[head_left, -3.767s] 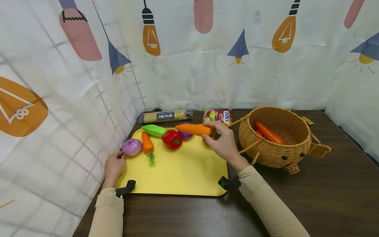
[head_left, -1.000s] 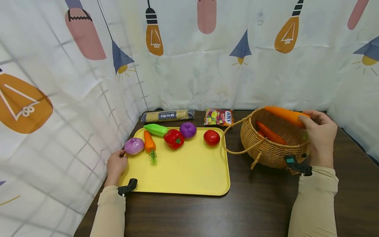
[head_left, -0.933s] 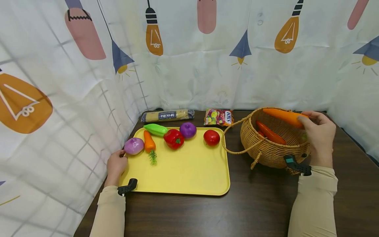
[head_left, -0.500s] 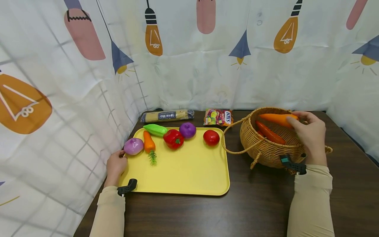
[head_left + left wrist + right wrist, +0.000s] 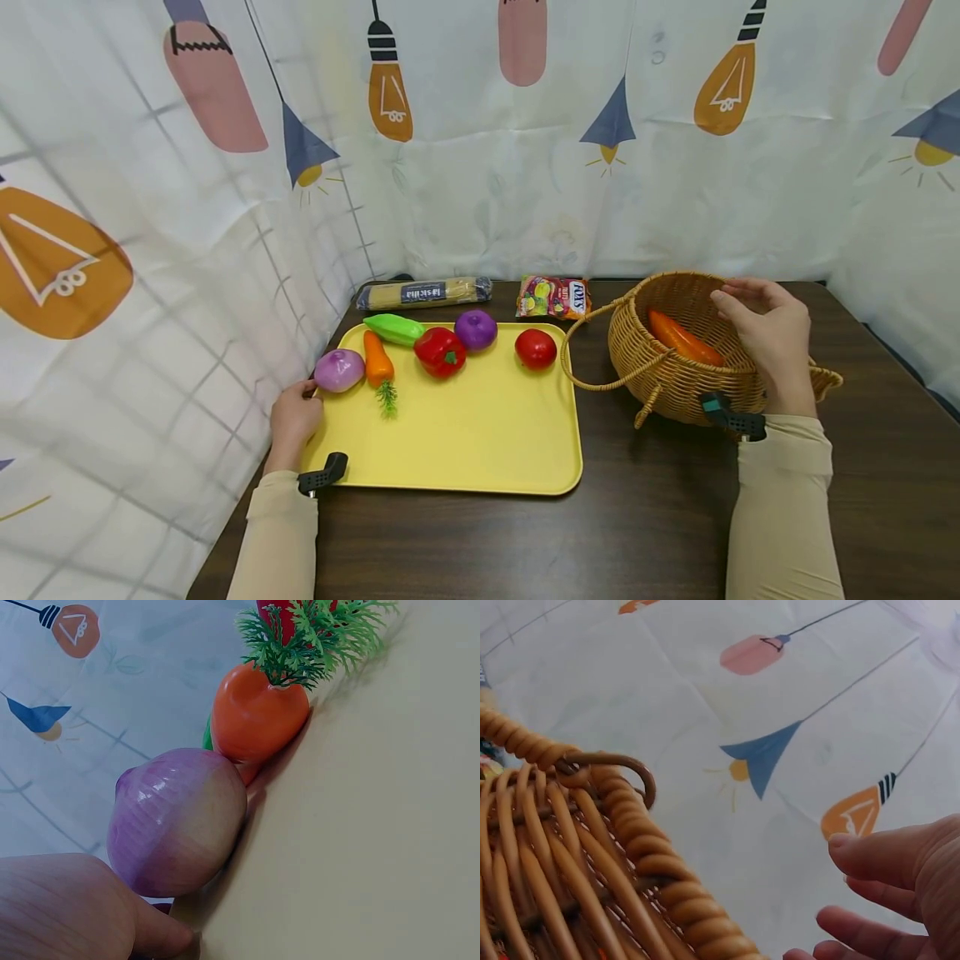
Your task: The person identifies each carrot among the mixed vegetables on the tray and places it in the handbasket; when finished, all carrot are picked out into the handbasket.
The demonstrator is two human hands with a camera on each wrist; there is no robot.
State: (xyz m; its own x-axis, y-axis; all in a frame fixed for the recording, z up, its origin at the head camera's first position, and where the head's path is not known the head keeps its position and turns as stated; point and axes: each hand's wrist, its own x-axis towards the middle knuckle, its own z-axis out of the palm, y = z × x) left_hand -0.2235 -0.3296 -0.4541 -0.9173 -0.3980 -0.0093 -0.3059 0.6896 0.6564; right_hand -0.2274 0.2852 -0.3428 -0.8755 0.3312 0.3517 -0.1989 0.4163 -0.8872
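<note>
My right hand (image 5: 772,329) is over the right side of the wicker basket (image 5: 675,396), its thumb and fingers apart with nothing between them. Inside the basket shows a long orange-red vegetable (image 5: 684,338); the hand hides part of the interior. At the left edge of the yellow tray (image 5: 450,442), my left hand (image 5: 295,417) pinches the rim, thumb on top in the left wrist view. Just beyond that thumb sits a purple onion (image 5: 176,821), against a short carrot (image 5: 259,712) with a green top.
Also on the tray are a green vegetable (image 5: 393,328), a red bell pepper (image 5: 440,352), a purple round vegetable (image 5: 476,330) and a tomato (image 5: 536,348). Behind it lie a spaghetti pack (image 5: 423,292) and a candy bag (image 5: 553,297). The basket handle (image 5: 600,386) leans toward the tray.
My right hand carried a long orange carrot from over the tray to the basket, lowered it in and let go. The left hand has stayed at the tray's edge.
</note>
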